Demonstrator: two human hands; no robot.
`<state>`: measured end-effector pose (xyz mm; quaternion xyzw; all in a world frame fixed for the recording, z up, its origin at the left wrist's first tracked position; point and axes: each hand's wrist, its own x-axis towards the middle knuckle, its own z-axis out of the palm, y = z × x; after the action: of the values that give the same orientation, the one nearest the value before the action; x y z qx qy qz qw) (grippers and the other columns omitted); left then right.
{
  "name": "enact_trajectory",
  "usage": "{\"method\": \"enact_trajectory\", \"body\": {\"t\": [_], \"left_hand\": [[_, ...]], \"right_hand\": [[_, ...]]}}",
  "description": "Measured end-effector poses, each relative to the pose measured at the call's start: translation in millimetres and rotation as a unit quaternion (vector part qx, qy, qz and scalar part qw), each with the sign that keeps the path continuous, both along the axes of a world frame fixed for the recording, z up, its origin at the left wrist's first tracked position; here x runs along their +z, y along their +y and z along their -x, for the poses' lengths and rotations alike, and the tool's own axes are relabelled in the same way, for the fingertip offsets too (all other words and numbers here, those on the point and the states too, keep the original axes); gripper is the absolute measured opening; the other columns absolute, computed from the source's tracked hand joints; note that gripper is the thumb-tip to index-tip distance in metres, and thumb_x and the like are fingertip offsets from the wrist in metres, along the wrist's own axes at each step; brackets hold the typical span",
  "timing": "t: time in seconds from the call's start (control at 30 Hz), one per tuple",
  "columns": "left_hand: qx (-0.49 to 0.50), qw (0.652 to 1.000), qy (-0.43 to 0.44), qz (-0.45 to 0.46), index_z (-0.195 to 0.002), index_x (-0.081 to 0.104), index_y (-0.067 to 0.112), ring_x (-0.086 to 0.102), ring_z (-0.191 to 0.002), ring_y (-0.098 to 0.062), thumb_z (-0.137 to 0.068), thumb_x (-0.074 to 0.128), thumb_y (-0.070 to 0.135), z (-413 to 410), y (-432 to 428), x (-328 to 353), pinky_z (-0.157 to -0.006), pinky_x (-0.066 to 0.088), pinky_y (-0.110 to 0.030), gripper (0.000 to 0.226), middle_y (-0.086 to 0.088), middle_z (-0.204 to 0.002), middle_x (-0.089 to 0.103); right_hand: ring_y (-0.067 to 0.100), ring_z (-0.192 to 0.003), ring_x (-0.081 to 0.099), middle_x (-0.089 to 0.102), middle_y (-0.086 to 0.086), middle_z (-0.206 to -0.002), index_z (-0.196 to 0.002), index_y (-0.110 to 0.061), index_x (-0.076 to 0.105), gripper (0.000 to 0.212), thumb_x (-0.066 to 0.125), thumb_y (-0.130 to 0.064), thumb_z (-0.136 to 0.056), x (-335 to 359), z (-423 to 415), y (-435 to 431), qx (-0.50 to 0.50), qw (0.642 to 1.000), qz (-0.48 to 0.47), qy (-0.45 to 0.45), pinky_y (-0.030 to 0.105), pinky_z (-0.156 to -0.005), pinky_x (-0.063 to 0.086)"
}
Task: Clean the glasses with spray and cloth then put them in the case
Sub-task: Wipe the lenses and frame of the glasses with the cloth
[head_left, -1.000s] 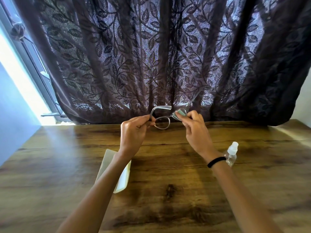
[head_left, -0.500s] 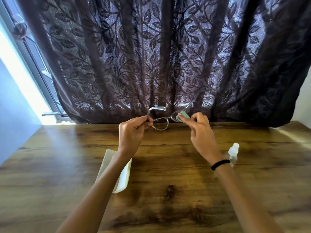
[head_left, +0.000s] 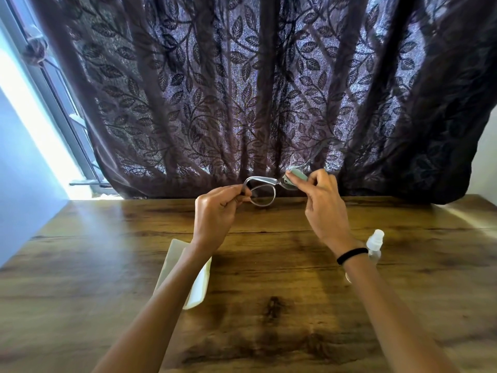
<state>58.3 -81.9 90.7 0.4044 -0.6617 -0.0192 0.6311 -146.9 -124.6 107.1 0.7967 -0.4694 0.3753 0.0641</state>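
- Left hand: fingers curled, pinching the glasses at the outer end of 1 lens rim. This grip likely serves as the anchor, so that rubbing on the other side does not twist the frame.
- Right hand: thumb and fingertips pinch the pale green cloth, which is folded over the other lens. Sandwiching the lens this way would let both of its faces be wiped in 1 stroke.
- The glasses hang in the air between the 2 hands, above the far edge of the table and in front of the curtain, touching neither. 1 temple points up and to the right, clear of the cloth.
- Case: white, lying on the table under the left forearm and partly hidden by it; whether it lies open cannot be told. Its nearness suits the final step.
- Spray bottle: upright on the table just beside the right wrist, held by neither hand. Judged stage: spraying done, wiping under way, casing not yet begun.
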Motion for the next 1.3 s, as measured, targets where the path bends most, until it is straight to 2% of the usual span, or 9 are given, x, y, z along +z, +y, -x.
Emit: {"method": "enact_trajectory", "body": {"t": [0.17, 0.33, 0.53, 0.63, 0.8, 0.93, 1.1, 1.2, 1.3], "left_hand": [[0.009, 1.0, 0.018, 0.002, -0.093, 0.069, 0.012, 0.067, -0.078, 0.0, -0.076, 0.06, -0.018, -1.0, 1.2, -1.7, -0.074, 0.055, -0.018, 0.035, 0.013, -0.086, 0.067], [0.006, 0.999, 0.031, 0.007, -0.096, 0.068, 0.012, 0.067, -0.079, 0.001, -0.078, 0.06, -0.01, 5.4, 2.6, -1.1, -0.074, 0.054, -0.016, 0.029, 0.016, -0.087, 0.066], [0.016, 0.999, 0.039, 0.005, -0.097, 0.067, 0.011, 0.067, -0.08, 0.003, -0.078, 0.06, -0.011, 5.0, 4.7, -1.6, -0.072, 0.054, -0.014, 0.029, 0.013, -0.087, 0.066], [0.022, 0.999, 0.047, 0.011, -0.095, 0.067, 0.01, 0.067, -0.077, 0.003, -0.078, 0.061, -0.011, 3.7, 4.8, -1.7, -0.07, 0.053, -0.012, 0.027, 0.008, -0.085, 0.067], [0.029, 0.998, 0.057, -0.001, -0.094, 0.068, 0.011, 0.067, -0.076, 0.003, -0.078, 0.062, -0.014, 3.9, 3.3, -2.4, -0.068, 0.053, -0.011, 0.029, 0.012, -0.083, 0.067], [0.029, 0.998, 0.059, -0.001, -0.094, 0.068, 0.009, 0.066, -0.076, 0.006, -0.078, 0.062, -0.014, 3.6, 1.1, -1.8, -0.069, 0.052, -0.01, 0.029, 0.009, -0.083, 0.067], [0.025, 0.999, 0.038, -0.011, -0.094, 0.069, 0.007, 0.066, -0.078, 0.005, -0.078, 0.061, -0.015, 1.4, 1.1, -6.3, -0.069, 0.053, -0.011, 0.029, 0.006, -0.084, 0.067], [0.018, 0.999, 0.04, -0.015, -0.095, 0.068, 0.009, 0.067, -0.079, 0.002, -0.078, 0.061, -0.014, 0.7, 0.5, -7.9, -0.07, 0.053, -0.012, 0.029, 0.011, -0.085, 0.067], [0.016, 0.999, 0.031, -0.014, -0.096, 0.068, 0.013, 0.068, -0.079, 0.001, -0.079, 0.061, -0.01, 1.7, 0.0, -7.1, -0.072, 0.054, -0.014, 0.03, 0.015, -0.087, 0.067]], "right_hand": [[0.018, -0.085, 0.037, 0.031, -0.003, -0.092, -0.134, -0.028, 0.045, 0.062, 0.047, 0.01, -0.084, -2.1, 8.7, -3.5, -0.028, 1.0, 0.005, 0.0, 0.028, -0.057, 0.051], [0.019, -0.088, 0.039, 0.034, 0.0, -0.092, -0.134, -0.024, 0.044, 0.057, 0.046, 0.008, -0.087, -9.0, 0.2, 2.2, 0.01, 0.999, -0.018, -0.031, 0.026, -0.07, 0.049], [0.017, -0.086, 0.039, 0.036, 0.0, -0.092, -0.133, -0.024, 0.044, 0.055, 0.048, 0.006, -0.088, -12.0, -2.2, 4.8, 0.033, 0.999, -0.015, -0.023, 0.027, -0.065, 0.05], [0.019, -0.085, 0.041, 0.038, 0.002, -0.091, -0.132, -0.024, 0.047, 0.057, 0.048, 0.009, -0.086, -15.3, 3.3, 4.2, 0.015, 0.999, 0.003, -0.045, 0.024, -0.066, 0.048], [0.021, -0.085, 0.042, 0.041, 0.007, -0.09, -0.131, -0.024, 0.047, 0.062, 0.048, 0.014, -0.083, -22.8, 6.5, 6.1, -0.001, 0.997, 0.025, -0.078, 0.022, -0.063, 0.046], [0.021, -0.083, 0.044, 0.043, 0.008, -0.089, -0.13, -0.023, 0.048, 0.064, 0.048, 0.018, -0.081, -28.3, 3.6, 11.8, 0.027, 0.994, 0.031, -0.101, 0.023, -0.067, 0.044], [0.018, -0.081, 0.043, 0.041, 0.007, -0.088, -0.129, -0.023, 0.046, 0.052, 0.044, 0.01, -0.089, -28.4, 2.2, 14.6, 0.107, 0.979, -0.061, -0.162, 0.023, -0.072, 0.043], [0.013, -0.077, 0.04, 0.038, 0.005, -0.087, -0.127, -0.021, 0.05, 0.043, 0.042, 0.003, -0.093, -25.2, 1.8, 16.3, 0.149, 0.952, -0.141, -0.227, 0.024, -0.069, 0.042], [0.01, -0.076, 0.039, 0.037, 0.004, -0.087, -0.125, -0.029, 0.049, 0.044, 0.041, 0.0, -0.094, -20.8, 2.1, 17.8, 0.167, 0.919, -0.222, -0.279, 0.021, -0.068, 0.045]]}}
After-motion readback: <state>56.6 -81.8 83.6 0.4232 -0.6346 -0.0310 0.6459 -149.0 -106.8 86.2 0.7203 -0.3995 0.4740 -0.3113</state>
